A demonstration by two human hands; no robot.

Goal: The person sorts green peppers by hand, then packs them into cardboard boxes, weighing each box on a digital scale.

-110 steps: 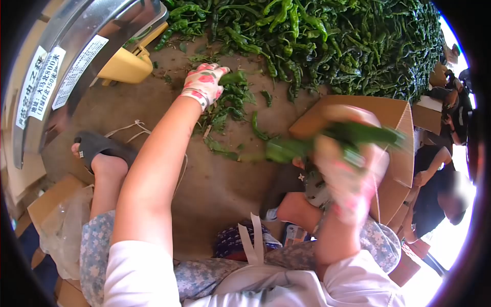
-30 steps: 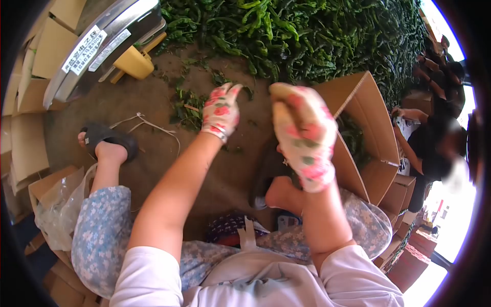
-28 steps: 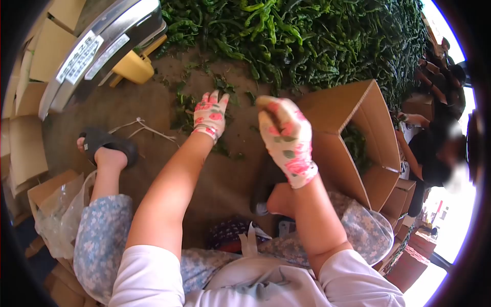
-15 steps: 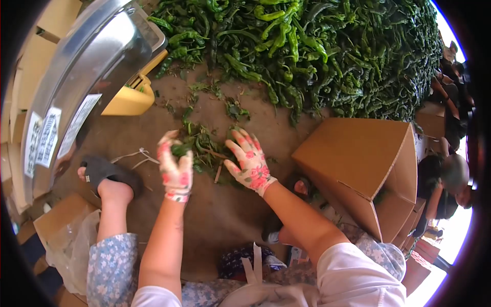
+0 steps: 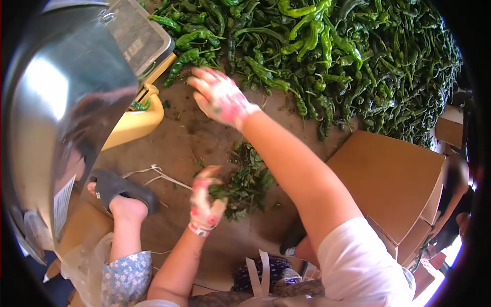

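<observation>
Both hands wear white gloves with a red flower print. My left hand [image 5: 205, 203] is low over the floor, its thumb and fingers curled around the near edge of a heap of loose green leaves [image 5: 246, 181]. Motion blurs its fingertips. Farther forward, my right hand [image 5: 222, 98] reaches over the floor with fingers stretched out and nothing visible in them. It is close to the edge of a large pile of green peppers [image 5: 307, 61]. Leaf scraps lie on the brown floor beneath it.
A shiny metal pan [image 5: 66, 97] on a yellow-bodied scale [image 5: 135, 123] stands at the left. An open cardboard box [image 5: 388, 174] lies at the right, with another person [image 5: 455, 194] beyond it. White string [image 5: 163, 176] lies near my sandalled foot [image 5: 125, 197].
My right hand has moved forward and left, toward the peppers. My left hand has shifted right and nearer to me, and the leaves are now gathered in a denser heap. The view has shifted.
</observation>
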